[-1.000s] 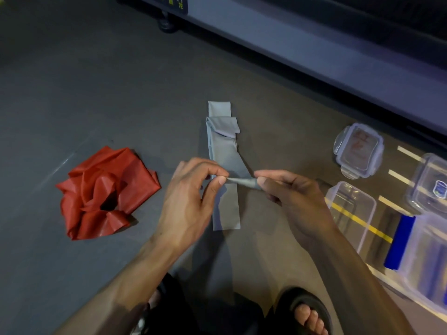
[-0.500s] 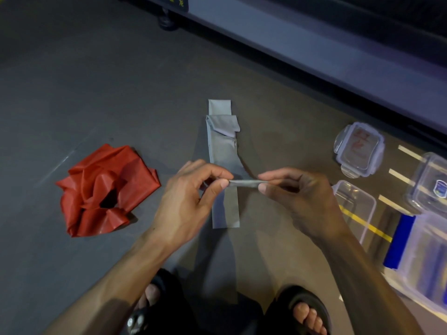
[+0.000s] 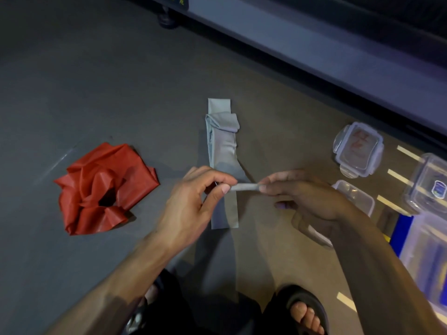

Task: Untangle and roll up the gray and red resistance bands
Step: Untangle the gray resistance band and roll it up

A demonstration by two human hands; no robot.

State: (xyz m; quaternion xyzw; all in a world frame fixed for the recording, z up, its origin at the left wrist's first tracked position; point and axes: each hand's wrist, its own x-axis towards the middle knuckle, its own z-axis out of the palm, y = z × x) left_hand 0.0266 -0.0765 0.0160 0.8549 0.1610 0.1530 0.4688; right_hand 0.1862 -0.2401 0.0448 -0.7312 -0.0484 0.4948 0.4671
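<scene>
Above the smooth gray floor [image 3: 96, 81], the left hand [image 3: 191, 204] and right hand [image 3: 307, 201] pinch a thin rolled end of the matte gray band [image 3: 221, 146], which lies flat between the crumpled red band [image 3: 101, 187] and clear plastic containers [image 3: 358, 151], bare floor beyond.

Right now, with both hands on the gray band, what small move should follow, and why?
Probably keep turning the rolled end away from the body. The left hand and right hand pinch a thin roll of the gray band, most of which lies flat and unrolled. The red band lies crumpled.
</scene>
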